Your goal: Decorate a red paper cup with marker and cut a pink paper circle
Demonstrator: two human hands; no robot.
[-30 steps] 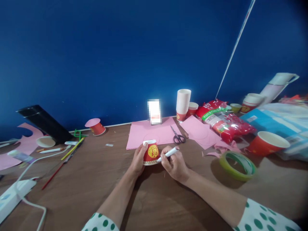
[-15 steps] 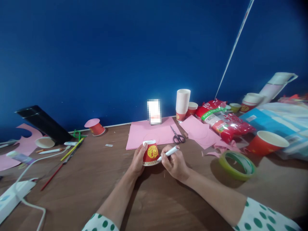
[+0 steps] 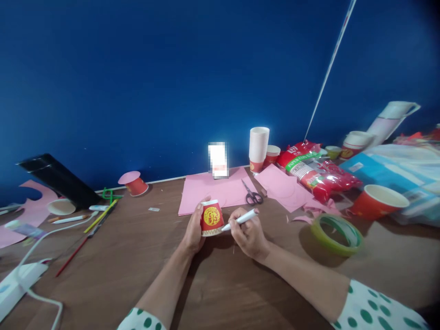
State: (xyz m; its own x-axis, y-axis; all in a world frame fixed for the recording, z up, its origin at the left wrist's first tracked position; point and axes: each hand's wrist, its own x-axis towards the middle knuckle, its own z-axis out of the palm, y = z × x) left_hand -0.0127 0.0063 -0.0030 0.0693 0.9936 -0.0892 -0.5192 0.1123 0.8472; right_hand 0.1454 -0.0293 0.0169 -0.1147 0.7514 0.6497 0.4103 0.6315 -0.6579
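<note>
- One red paper cup (image 3: 211,219) is gripped, wide end down, over the desk (image 3: 137,247) by the fingers of the left hand (image 3: 194,233).
- One white marker (image 3: 244,216) is clasped by the right hand's (image 3: 250,235) fingers, its tip beside the cup's lower edge.

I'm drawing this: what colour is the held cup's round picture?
The round picture is yellow; the head view shows it best.

The red cup (image 3: 213,223) has turned slightly in the left grip (image 3: 194,231), its emblem (image 3: 211,215) shifting leftward.
</note>
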